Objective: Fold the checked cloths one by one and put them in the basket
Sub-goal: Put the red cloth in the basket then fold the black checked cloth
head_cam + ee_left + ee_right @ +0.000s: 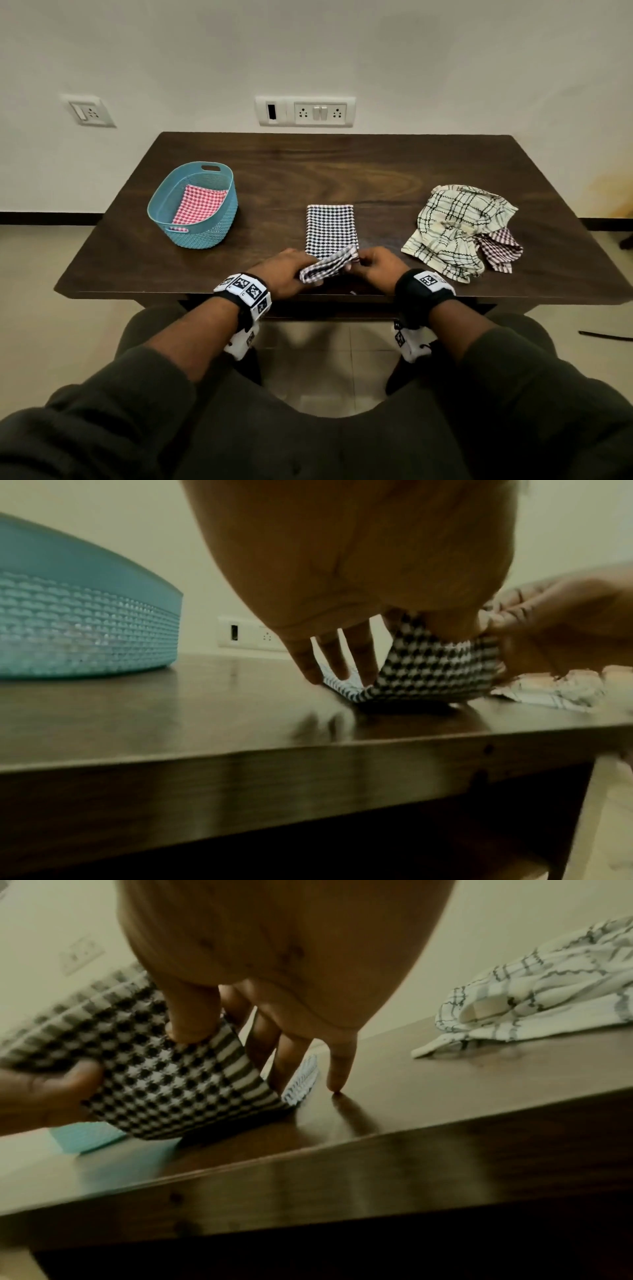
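A big dark brown wooden table (342,164) with a smooth, shiny top and wavy grain stands against a pale wall.

On the right side of the table lies a crumpled cream cloth (455,226) with thin dark lines that cross in big squares. It is bunched up and full of folds. A smaller crumpled cloth with tiny dark red and white checks (500,251) peeks out from under its right edge.

On the left side stands the basket (205,229). It is blue plastic, oval, with a bumpy woven pattern on its wall and a slot handle at each end. Inside it lies a folded cloth with small red and white checks (200,205), flat on the bottom.

In the middle, near the front edge, lies the black and white checked cloth (330,229). It is a long, flat rectangle with tiny checks and looks soft and woven. Its near end is lifted off the table and curls up.

The left hand (287,274) pinches the left corner of that lifted end between thumb and first finger. Its other fingers (337,656) point straight down behind the cloth.

The right hand (376,270) pinches the right corner the same way, thumb on top. Its little finger (339,1066) points down, and its tip touches the table just beside the cloth.

Both wrists wear black bands with white blocks that have black square patterns.
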{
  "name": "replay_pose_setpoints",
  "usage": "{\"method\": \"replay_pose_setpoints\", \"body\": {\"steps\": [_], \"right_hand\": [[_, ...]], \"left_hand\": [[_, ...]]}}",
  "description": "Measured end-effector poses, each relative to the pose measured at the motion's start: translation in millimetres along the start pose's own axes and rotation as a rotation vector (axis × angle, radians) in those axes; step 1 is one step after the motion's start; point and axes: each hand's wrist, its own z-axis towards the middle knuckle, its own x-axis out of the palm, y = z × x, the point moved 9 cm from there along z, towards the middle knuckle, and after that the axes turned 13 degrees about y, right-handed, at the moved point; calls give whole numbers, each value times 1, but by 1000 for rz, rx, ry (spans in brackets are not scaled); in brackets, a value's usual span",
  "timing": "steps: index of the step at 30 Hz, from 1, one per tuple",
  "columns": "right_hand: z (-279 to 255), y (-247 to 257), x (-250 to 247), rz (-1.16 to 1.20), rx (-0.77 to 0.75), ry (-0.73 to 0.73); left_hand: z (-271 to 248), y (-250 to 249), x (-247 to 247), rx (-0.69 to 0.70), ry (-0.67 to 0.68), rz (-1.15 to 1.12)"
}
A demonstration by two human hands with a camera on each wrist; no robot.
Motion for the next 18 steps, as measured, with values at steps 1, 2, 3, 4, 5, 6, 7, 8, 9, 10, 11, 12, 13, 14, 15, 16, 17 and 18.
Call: {"method": "replay_pose_setpoints", "body": {"steps": [1,2,3,4,5,6,7,8,9,10,11,12,13,14,15,16,17,18], "right_hand": [[0,4,-5,93,-3,-17],[2,5,-9,184,0,-25],[4,8,-11,259,3,-31],[7,9,-14,298,17,-37],[12,10,-18,309,36,-46],[18,8,-21,304,71,-52],[22,9,-23,299,107,-52],[28,5,-26,304,146,-62],[33,3,-30,313,182,-76],[38,1,-33,322,215,-93],[43,-2,-36,314,253,-117],[49,-5,-41,292,285,-147],[54,-9,-45,260,318,-173],[60,-11,-48,230,340,-195],[64,-13,-50,195,361,-214],[70,-17,-52,163,381,-226],[75,-21,-53,129,407,-231],[78,-27,-53,97,433,-243]], "left_hand": [[1,5,-7,-28,-40,-139],[2,12,-13,-64,-85,-281],[3,19,-17,-85,-127,-402],[5,21,-21,-83,-160,-492],[9,25,-24,-80,-182,-561],[12,25,-29,-84,-200,-613],[16,27,-33,-107,-224,-652],[20,28,-39,-131,-252,-676],[25,31,-45,-160,-279,-675],[32,34,-50,-193,-294,-646],[40,38,-53,-227,-294,-598],[50,44,-54,-268,-282,-546],[59,50,-55,-316,-267,-498],[65,55,-55,-370,-256,-454],[72,62,-55,-419,-256,-423],[78,67,-55,-460,-258,-406],[84,71,-53,-493,-253,-397],[88,75,-50,-525,-238,-385]]}}
